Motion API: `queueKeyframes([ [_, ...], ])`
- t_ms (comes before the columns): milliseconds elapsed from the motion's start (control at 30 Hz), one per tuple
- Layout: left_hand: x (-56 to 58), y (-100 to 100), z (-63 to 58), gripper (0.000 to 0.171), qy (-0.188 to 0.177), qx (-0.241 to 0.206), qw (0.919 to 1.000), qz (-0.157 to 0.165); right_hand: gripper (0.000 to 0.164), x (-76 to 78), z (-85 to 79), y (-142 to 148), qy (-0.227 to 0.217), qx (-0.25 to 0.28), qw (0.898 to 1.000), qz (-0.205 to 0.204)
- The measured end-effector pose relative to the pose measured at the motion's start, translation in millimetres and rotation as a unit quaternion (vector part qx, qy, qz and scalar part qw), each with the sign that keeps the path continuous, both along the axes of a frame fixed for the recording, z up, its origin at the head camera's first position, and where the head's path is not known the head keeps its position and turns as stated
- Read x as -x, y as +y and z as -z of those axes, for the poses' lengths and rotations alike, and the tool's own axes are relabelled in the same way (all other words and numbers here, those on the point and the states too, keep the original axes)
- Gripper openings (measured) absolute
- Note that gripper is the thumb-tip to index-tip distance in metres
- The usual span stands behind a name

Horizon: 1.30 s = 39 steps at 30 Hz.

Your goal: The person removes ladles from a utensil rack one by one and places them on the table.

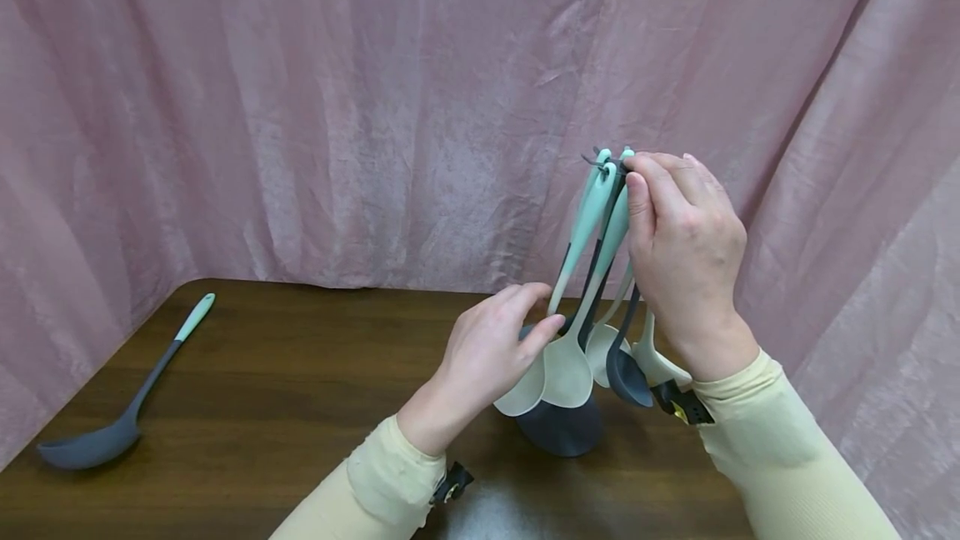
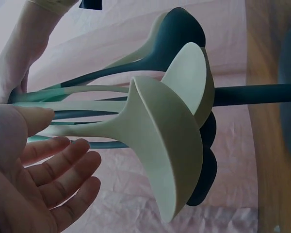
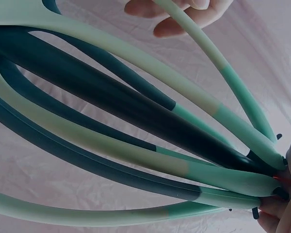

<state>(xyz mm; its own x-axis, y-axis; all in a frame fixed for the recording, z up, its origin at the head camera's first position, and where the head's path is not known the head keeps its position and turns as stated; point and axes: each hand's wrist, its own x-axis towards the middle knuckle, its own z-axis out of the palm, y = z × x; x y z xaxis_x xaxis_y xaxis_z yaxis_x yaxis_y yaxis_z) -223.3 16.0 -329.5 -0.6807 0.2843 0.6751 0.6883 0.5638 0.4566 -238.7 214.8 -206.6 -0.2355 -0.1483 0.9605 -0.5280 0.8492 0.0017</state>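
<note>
A utensil stand (image 1: 562,430) with a dark round base carries several hanging kitchen utensils with mint handle ends. My right hand (image 1: 693,248) grips the stand's top, at the hooks; in the right wrist view its fingertips (image 3: 269,213) lie under the hub. Low on the near left side, my left hand (image 1: 487,340) is beside the handle of a cream ladle (image 2: 179,145). Its fingers look loosely bent around that handle without closing on it; whether they touch it I cannot tell. A cream spoon (image 1: 567,373) and a dark ladle (image 1: 628,375) hang nearby.
Another dark ladle (image 1: 97,442) with a mint handle lies on the left of the brown wooden table (image 1: 300,407). Pink curtains (image 1: 375,107) close off the back and the sides, right behind the stand.
</note>
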Motion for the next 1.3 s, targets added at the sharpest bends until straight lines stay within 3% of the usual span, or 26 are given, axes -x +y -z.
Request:
queueKeyframes([
  [233,0.2,2.1,2.2,0.019,-0.015,0.006,0.9999,0.001,0.035,-1.6,0.9,1.3,-0.003,0.002,1.000,0.004],
  [567,3.1,5.3,3.5,0.014,-0.006,0.012,0.9999,0.004,0.036,-2.5,-1.0,1.1,-0.002,0.003,1.000,0.005],
  [1300,3.9,0.1,3.9,0.015,-0.027,0.003,0.9996,0.006,0.034,-2.1,-0.5,-1.0,-0.004,0.005,1.000,0.000],
])
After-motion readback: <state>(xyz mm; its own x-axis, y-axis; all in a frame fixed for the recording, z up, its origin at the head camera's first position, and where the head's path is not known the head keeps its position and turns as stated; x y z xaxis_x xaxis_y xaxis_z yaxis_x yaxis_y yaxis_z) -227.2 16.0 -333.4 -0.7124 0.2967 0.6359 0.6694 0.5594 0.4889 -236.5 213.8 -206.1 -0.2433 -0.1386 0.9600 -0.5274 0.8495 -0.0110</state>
